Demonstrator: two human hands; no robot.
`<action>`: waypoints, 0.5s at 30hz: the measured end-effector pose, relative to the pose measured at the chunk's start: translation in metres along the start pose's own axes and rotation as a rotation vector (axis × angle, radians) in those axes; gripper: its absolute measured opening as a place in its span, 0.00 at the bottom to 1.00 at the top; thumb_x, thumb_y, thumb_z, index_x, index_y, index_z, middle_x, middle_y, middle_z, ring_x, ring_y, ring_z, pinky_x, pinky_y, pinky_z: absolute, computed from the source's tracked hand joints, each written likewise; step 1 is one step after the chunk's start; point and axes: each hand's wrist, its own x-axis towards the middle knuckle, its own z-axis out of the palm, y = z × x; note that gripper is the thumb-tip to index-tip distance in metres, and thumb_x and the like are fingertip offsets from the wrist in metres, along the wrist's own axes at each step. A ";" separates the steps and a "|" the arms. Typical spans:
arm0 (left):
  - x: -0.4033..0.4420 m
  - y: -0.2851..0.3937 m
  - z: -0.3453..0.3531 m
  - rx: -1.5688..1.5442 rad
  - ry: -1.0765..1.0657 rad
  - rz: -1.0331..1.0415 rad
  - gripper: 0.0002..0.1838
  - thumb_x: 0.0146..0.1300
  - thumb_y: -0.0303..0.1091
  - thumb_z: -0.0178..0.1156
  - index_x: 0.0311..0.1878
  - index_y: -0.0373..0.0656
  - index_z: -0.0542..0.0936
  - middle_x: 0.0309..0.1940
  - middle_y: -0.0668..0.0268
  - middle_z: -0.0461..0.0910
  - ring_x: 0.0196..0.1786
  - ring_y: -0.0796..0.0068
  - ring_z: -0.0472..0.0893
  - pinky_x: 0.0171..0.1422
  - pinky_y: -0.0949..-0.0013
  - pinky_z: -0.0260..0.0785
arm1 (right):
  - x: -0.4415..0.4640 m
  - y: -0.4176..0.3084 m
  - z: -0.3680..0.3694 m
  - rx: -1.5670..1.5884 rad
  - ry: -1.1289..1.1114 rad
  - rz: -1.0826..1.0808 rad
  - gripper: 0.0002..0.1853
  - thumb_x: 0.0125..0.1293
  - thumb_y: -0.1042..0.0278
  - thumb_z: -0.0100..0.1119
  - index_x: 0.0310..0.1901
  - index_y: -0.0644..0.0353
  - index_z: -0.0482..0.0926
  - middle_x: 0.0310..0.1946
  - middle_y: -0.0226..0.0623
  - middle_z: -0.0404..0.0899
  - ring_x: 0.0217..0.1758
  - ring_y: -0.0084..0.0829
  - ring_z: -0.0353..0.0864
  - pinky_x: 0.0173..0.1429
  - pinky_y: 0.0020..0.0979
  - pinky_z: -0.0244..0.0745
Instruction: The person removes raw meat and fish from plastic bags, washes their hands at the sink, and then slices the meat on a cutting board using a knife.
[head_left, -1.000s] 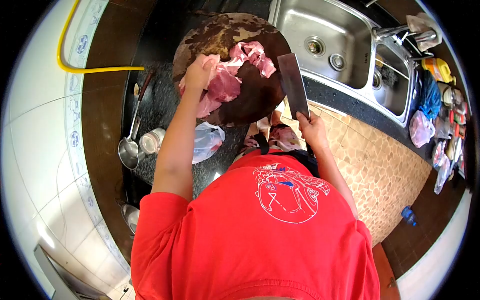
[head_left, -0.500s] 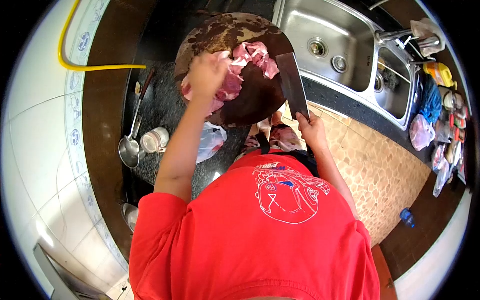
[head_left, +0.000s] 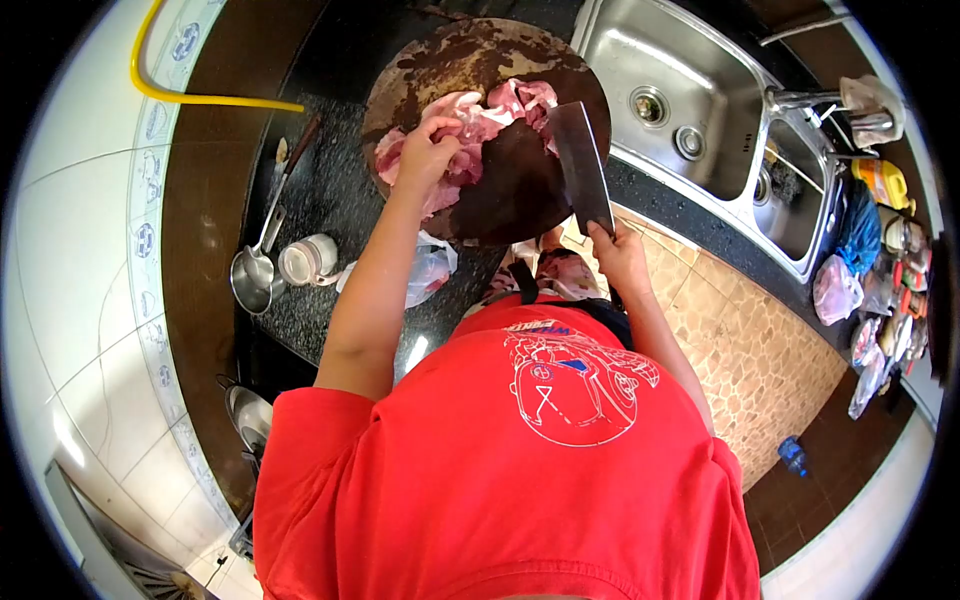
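Observation:
Pieces of raw pink meat lie on a round dark cutting board. Over the meat is my left hand, its fingers bent and thumb and fingertips near each other at the meat's surface; whether it pinches a piece cannot be made out. My right hand is closed round the handle of a cleaver. The broad blade points up and away over the board's right edge, its tip beside the right end of the meat.
A double steel sink is at the upper right. Left of the board are a ladle, a glass jar and a plastic bag. A yellow hose runs along the wall. Bags and bottles stand far right.
My left hand has shifted over the meat, first lifting off its left part, then coming down nearer the middle. My right hand keeps hold of the cleaver. The whole view has shifted slightly.

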 end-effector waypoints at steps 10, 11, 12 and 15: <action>-0.065 -0.011 0.049 1.125 0.208 0.748 0.19 0.54 0.43 0.63 0.47 0.45 0.80 0.42 0.54 0.79 0.46 0.59 0.78 0.54 0.64 0.68 | 0.005 -0.015 0.006 -0.079 -0.010 0.002 0.14 0.63 0.60 0.56 0.37 0.65 0.79 0.17 0.33 0.73 0.20 0.24 0.69 0.27 0.30 0.65; -0.068 -0.011 0.046 1.172 0.208 0.745 0.19 0.54 0.42 0.63 0.48 0.44 0.79 0.43 0.54 0.78 0.46 0.61 0.78 0.55 0.65 0.67 | 0.005 -0.015 0.007 -0.086 -0.021 0.001 0.14 0.63 0.60 0.56 0.37 0.65 0.79 0.17 0.33 0.73 0.20 0.24 0.69 0.27 0.30 0.65; -0.059 -0.009 0.036 0.869 0.130 0.546 0.18 0.56 0.42 0.62 0.47 0.44 0.79 0.42 0.54 0.78 0.45 0.59 0.78 0.53 0.64 0.68 | 0.007 -0.016 0.008 -0.101 -0.001 -0.030 0.14 0.63 0.60 0.56 0.38 0.65 0.79 0.18 0.36 0.74 0.21 0.27 0.71 0.28 0.32 0.66; -0.056 0.013 0.017 0.631 0.324 0.386 0.11 0.57 0.37 0.60 0.38 0.39 0.80 0.33 0.55 0.78 0.41 0.59 0.78 0.48 0.63 0.68 | 0.010 -0.017 0.009 -0.151 0.012 -0.078 0.14 0.62 0.60 0.57 0.38 0.65 0.79 0.19 0.43 0.75 0.22 0.35 0.74 0.30 0.35 0.68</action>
